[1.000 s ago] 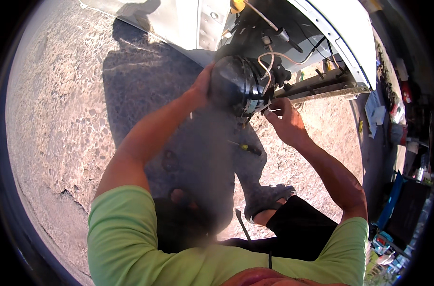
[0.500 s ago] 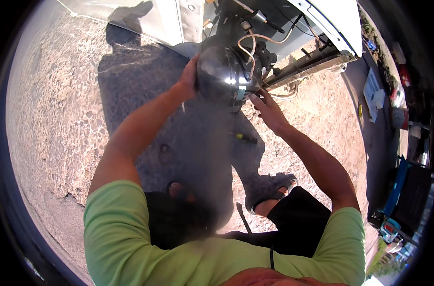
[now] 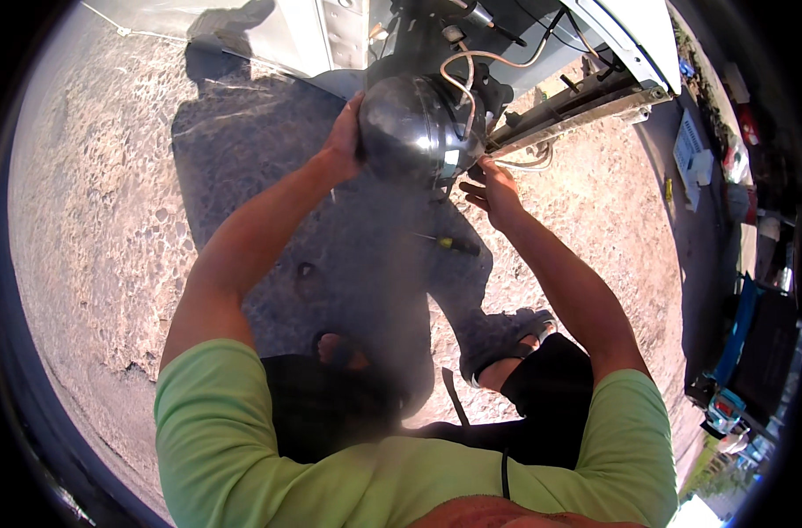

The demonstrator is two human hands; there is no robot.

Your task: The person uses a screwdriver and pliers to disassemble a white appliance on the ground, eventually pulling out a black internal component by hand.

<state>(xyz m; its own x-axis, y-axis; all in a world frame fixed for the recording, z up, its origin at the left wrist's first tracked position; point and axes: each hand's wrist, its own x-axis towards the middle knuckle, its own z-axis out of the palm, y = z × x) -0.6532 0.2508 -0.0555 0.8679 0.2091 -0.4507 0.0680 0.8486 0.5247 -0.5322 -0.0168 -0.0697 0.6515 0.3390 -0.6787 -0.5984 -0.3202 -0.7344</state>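
Observation:
A black, rounded refrigerator compressor (image 3: 392, 128) sits tilted at the lower opening of a white appliance cabinet (image 3: 634, 40). Against its left side my left hand (image 3: 344, 136) is pressed, its fingertips partly hidden behind the curve. At the lower right edge, my right hand (image 3: 500, 189) grips with the upper fingers while the others stretch out beneath. A bent copper tube (image 3: 507, 55) runs from the compressor up into the cabinet. Dark fittings (image 3: 496, 92) sit on the compressor's right side.
On the shaded ground below the compressor lies a screwdriver (image 3: 458, 245) with a yellow and black handle. A cabinet rail (image 3: 586, 119) juts out to the right, with a loose pale cable (image 3: 533, 165) under it. Farther right are a white sheet (image 3: 687, 154) and a teal-and-black tool (image 3: 725, 407).
My right hand has shifted its hold at the compressor's lower right, its fingers now reaching leftward below the edge. The compressor has turned slightly. More of the screwdriver shows.

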